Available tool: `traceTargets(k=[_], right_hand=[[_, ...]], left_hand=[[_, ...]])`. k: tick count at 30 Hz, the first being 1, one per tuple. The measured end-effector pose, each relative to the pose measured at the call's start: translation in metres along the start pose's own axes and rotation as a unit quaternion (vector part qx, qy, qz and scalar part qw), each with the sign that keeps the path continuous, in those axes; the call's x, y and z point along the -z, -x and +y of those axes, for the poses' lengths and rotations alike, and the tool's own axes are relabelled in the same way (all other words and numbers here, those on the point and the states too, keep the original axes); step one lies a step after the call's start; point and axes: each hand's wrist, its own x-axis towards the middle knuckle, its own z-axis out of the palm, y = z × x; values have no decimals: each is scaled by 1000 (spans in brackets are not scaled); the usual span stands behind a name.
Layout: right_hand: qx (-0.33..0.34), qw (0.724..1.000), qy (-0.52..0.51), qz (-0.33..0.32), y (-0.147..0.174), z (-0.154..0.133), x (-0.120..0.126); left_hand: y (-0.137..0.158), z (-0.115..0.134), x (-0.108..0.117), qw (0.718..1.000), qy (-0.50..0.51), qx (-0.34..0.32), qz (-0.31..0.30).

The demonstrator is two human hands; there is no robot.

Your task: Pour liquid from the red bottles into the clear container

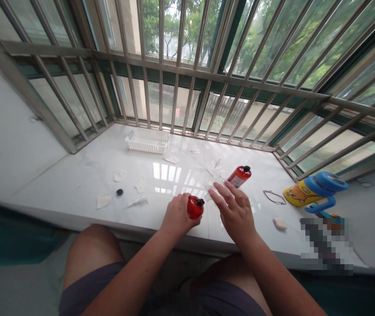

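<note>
My left hand (176, 216) is wrapped round a small red bottle (194, 208) with a narrow black top, near the front edge of the white ledge. To its right, my right hand (236, 211) is spread with its fingers apart. Just beyond those fingers lies a second red bottle (240, 175) with a black cap and a pale label, tilted on its side. Something clear, perhaps plastic, shows by the right fingertips; I cannot make out its shape. A round black cap (119, 192) rests on the ledge to the left of the left hand.
A white mesh basket (148, 142) stands at the back by the barred window. Crumpled white tissues (104, 201) are scattered about the white ledge (75, 184). At right are a yellow and blue flask (312, 191), a thin cord loop (274, 197) and a pale lump (280, 224).
</note>
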Motion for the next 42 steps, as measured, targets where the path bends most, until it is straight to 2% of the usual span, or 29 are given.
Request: traceTargets(k=[29, 42], right_hand=[[33, 999, 8, -4, -8, 3, 2], [61, 998, 23, -2, -16, 3, 10]], left_hand=[[0, -4, -1, 1000, 8, 5, 4], [0, -5, -2, 1000, 5, 4, 8]])
